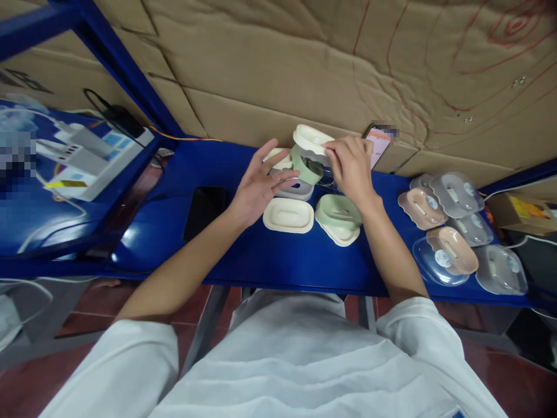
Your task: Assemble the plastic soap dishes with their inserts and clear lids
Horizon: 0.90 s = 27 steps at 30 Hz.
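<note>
My right hand (352,171) is closed on the right end of a cream soap dish (311,138), above a small pile. My left hand (256,188) is open, fingers spread, beside the pile's left side and holding nothing. In the pile are a green dish part (307,168), a grey dish part (300,190) and another cream part (278,158), partly covered by my left fingers. Nearer to me lies a cream oval tray (288,216). To its right, a green oval tray (338,209) rests on a pale dish (342,235). Clear plastic shows behind my right hand.
Several soap dishes with clear lids (458,194) are grouped at the table's right. A black phone (205,212) lies on the blue table (270,264); a lit phone (378,144) leans against the cardboard (270,64). Power strip (104,162) and cables occupy the left.
</note>
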Each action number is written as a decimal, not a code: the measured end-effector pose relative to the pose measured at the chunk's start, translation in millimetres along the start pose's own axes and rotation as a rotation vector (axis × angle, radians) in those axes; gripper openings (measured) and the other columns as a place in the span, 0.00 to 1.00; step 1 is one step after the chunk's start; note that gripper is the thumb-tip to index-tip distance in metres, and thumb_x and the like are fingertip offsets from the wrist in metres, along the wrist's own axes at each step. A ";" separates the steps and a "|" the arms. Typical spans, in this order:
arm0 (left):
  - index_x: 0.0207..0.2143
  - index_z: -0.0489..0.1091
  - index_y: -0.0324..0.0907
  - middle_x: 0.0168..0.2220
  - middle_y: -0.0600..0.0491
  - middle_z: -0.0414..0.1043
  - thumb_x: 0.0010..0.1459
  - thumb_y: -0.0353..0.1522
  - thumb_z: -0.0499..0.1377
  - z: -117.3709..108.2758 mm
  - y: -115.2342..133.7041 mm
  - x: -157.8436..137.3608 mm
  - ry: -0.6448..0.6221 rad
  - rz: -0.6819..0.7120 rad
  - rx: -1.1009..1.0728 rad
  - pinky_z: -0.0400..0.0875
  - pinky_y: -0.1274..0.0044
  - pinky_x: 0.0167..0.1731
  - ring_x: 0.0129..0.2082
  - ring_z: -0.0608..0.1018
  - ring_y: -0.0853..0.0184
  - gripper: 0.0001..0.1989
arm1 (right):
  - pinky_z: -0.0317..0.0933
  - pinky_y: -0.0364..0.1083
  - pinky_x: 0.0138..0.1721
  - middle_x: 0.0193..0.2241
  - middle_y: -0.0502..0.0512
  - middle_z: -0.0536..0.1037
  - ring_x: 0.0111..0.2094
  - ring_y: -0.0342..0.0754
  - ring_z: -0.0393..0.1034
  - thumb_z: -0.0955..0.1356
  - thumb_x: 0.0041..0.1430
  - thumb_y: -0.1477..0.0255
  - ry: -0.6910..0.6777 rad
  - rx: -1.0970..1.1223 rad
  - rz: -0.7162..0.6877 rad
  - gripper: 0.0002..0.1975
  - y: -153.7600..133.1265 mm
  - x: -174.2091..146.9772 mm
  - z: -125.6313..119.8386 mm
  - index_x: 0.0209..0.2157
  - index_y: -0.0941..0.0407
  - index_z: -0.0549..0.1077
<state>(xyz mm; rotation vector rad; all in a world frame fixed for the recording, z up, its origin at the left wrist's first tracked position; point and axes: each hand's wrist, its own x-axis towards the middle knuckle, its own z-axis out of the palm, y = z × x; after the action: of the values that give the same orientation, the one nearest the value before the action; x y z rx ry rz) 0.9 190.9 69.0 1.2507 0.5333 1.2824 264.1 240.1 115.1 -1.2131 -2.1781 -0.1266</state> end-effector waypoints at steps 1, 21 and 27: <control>0.71 0.64 0.62 0.74 0.50 0.64 0.65 0.44 0.70 0.6 -0.9 0.1 0.004 -0.004 0.002 0.75 0.53 0.66 0.63 0.81 0.48 0.35 | 0.56 0.65 0.65 0.52 0.61 0.79 0.56 0.61 0.71 0.53 0.82 0.54 -0.009 -0.021 0.013 0.27 5.0 0.2 3.9 0.55 0.51 0.77; 0.59 0.75 0.48 0.59 0.46 0.76 0.68 0.41 0.71 42.6 -5.3 -29.2 -0.333 -0.182 0.094 0.80 0.72 0.44 0.46 0.83 0.64 0.20 | 0.58 0.80 0.65 0.70 0.74 0.71 0.70 0.81 0.66 0.65 0.65 0.36 0.066 -0.615 0.713 0.43 68.7 -291.5 -182.7 0.71 0.47 0.71; 0.59 0.74 0.45 0.57 0.44 0.77 0.71 0.41 0.68 57.2 -9.8 -37.4 -0.521 -0.187 0.155 0.77 0.73 0.46 0.46 0.83 0.65 0.18 | 0.66 0.72 0.67 0.68 0.69 0.71 0.68 0.73 0.70 0.73 0.60 0.39 0.028 -0.305 0.701 0.47 70.5 -340.8 -155.3 0.73 0.48 0.69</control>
<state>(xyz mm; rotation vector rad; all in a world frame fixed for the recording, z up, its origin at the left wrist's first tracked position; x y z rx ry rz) 43.8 136.9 66.2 1.5570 0.3634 0.7270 522.1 -27.0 29.6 -2.0585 -1.6270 -0.1784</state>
